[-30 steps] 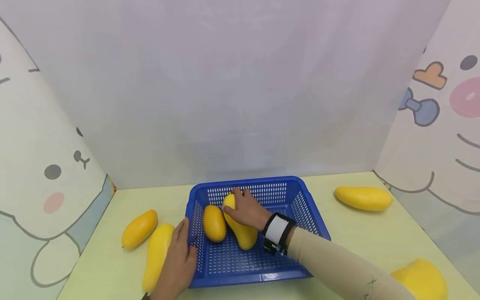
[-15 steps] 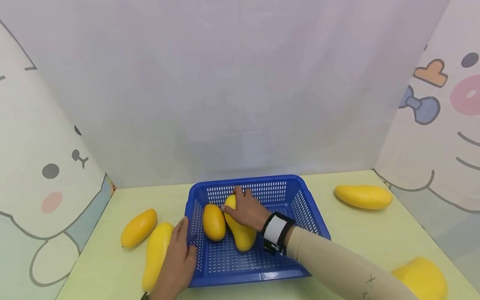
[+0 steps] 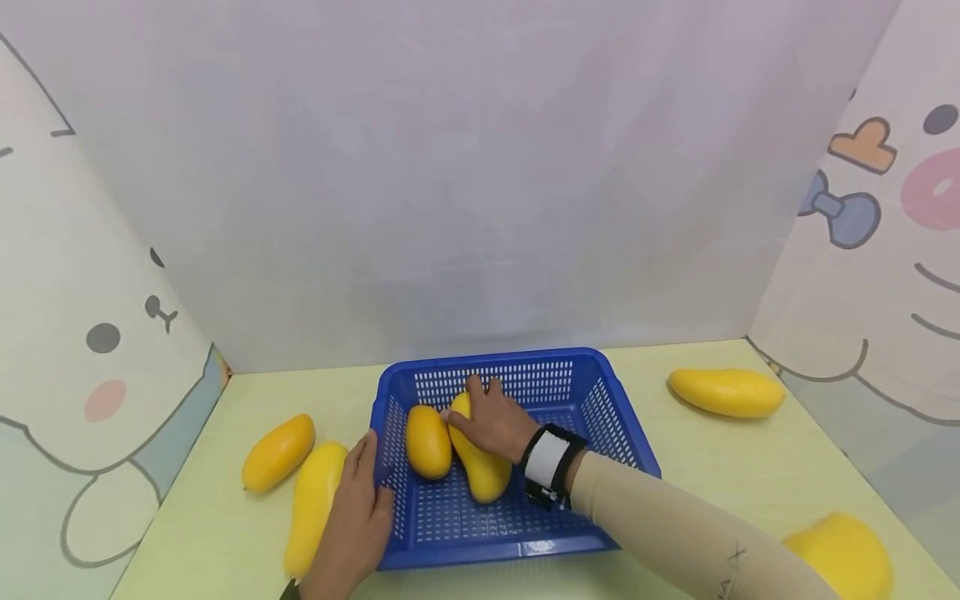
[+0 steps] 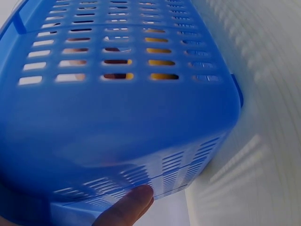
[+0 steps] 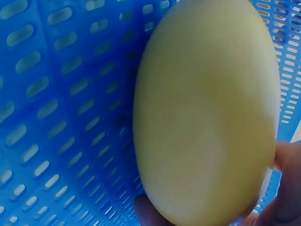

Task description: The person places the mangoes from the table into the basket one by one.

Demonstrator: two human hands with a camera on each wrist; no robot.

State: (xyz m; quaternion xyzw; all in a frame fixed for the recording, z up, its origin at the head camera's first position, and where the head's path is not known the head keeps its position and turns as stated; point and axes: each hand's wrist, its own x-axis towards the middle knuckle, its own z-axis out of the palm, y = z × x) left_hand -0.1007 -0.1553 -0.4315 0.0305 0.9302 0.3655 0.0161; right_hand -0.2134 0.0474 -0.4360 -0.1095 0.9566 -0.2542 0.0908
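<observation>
Inside a blue slotted plastic basket (image 3: 450, 560), my right hand (image 3: 497, 421) grips a long yellow fruit (image 3: 486, 477), pear-like and wider at its near end. Its thumb lies on the fruit's left side, with fingers over the far end. The right wrist view has this fruit (image 5: 207, 113) filling the middle, with fingertips at its lower edge. Left of it in the basket lies a shorter orange-yellow fruit (image 3: 429, 443). My left hand (image 3: 356, 517) rests along the basket's left side, fingers extended; a finger (image 4: 129, 207) touches the outer wall in the left wrist view.
On the pale table (image 3: 720, 483), another orange-yellow fruit (image 3: 278, 454) and a long yellow fruit (image 3: 313, 504) lie left of the basket. A yellow fruit (image 3: 726, 392) is at the far right, and a bulky yellow one (image 3: 843, 554) sits near right, partly behind my sleeve. Cloth walls surround the table.
</observation>
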